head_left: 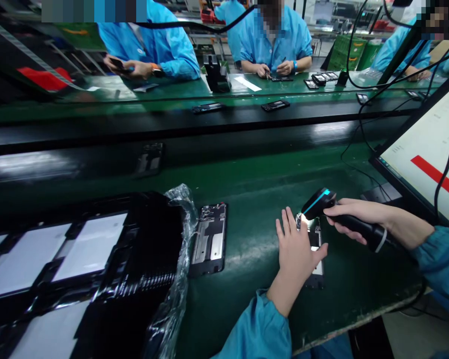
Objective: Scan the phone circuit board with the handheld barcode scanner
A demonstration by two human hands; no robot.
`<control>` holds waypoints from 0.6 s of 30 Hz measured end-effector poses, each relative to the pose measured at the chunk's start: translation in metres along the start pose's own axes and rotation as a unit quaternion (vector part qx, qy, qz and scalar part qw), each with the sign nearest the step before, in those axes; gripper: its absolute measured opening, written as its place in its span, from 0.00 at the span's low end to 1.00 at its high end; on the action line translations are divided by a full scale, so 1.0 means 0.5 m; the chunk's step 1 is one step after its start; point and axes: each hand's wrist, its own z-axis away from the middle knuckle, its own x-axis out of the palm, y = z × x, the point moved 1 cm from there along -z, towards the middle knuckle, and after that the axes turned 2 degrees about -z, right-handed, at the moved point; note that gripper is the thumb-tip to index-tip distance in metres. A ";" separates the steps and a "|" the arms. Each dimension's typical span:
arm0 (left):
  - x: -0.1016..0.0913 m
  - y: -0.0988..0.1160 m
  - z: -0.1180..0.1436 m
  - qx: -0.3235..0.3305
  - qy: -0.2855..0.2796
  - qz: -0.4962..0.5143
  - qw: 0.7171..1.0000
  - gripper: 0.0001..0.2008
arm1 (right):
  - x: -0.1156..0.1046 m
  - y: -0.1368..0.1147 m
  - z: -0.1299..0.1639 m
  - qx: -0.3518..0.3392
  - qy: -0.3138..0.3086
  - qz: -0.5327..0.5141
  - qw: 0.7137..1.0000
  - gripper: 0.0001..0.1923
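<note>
My right hand (353,217) grips a black handheld scanner (318,203) with a blue stripe. Its lit head points down at an open phone frame (316,249) lying on the green bench. My left hand (296,247) lies flat on that phone frame with fingers spread, holding it down and covering most of it. A second open phone frame (210,239) lies to the left, untouched, beside a black tray stack.
A stack of black trays (97,269) in clear plastic wrap fills the lower left. A monitor (430,154) with a red bar stands at right, cables hanging before it. A conveyor (209,124) carries phones (275,105). Several people in blue coats work at the far bench.
</note>
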 end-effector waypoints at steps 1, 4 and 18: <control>0.000 0.000 0.000 0.001 0.000 0.000 1.000 0.46 | 0.001 0.003 -0.001 -0.005 -0.004 -0.005 1.000 0.22; 0.001 -0.001 0.000 -0.002 0.002 0.002 1.000 0.45 | 0.007 0.006 0.001 -0.014 0.000 -0.014 1.000 0.21; -0.001 -0.001 0.001 0.002 0.001 0.001 1.000 0.46 | 0.013 0.026 0.002 -0.020 0.018 -0.053 0.998 0.21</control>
